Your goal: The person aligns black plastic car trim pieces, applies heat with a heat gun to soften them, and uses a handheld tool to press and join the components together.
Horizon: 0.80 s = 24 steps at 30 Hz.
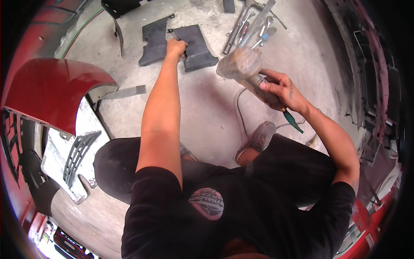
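My left hand (pixel 176 46) reaches out with fingers curled onto the inner edge of a dark plastic panel (pixel 198 52), which lies beside a similar panel (pixel 152 47) on the floor. My right hand (pixel 282 90) is closed around the body of a power tool (pixel 246 69) with a hose and a green fitting (pixel 293 120) at its lower end. The tool's front end is smeared by motion. Several metal hand tools (pixel 243 28), some with red or blue handles, lie just beyond it.
A red body panel (pixel 47 90), white sheet (pixel 56 164) and slotted black trim (pixel 80 155) lie at the left. Dark parts (pixel 120 6) are at the top. Vehicle bodywork (pixel 377 99) lines the right. A hose (pixel 239 112) runs across the floor near my feet.
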Motion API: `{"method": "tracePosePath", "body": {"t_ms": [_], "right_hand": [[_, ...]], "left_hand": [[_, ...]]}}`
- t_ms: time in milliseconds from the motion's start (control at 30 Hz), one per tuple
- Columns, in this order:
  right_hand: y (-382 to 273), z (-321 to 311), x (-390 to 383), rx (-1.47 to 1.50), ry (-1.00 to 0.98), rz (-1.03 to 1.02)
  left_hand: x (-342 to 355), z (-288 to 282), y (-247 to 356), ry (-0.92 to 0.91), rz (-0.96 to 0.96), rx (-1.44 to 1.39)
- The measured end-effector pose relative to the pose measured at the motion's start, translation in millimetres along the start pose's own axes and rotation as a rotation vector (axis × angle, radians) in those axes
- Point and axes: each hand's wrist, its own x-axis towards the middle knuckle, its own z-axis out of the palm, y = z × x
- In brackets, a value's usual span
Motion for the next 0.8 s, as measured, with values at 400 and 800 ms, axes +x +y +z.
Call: {"method": "tracePosePath", "body": {"t_ms": [400,800], "right_hand": [[6,-3,20,0.093,0.102,-0.076],[-15,14,6,0.002,-0.114,0.060]], "left_hand": [[-37,-6,30,0.072,0.079,0.666],[12,-5,75,-0.102,0.583,0.863]]}}
